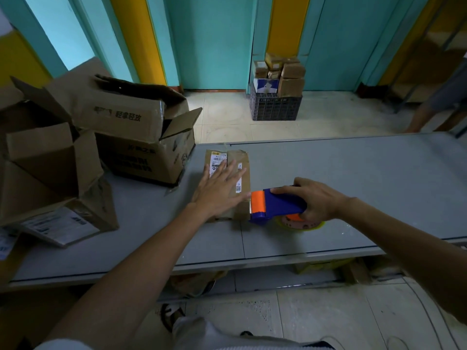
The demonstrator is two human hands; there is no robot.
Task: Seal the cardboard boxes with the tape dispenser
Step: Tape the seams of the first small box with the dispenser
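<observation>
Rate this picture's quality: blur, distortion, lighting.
Head view: the wide-angle lens bows the table edge and walls; light is dim and flat, shadows soft; box and dispenser are sharp; the legs at far right are blurred.

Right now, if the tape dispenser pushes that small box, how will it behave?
Likely stays put: the left hand presses flat on the small box. It's low and wide, so tipping seems unlikely. Unheld, it might slide on the smooth table.
</observation>
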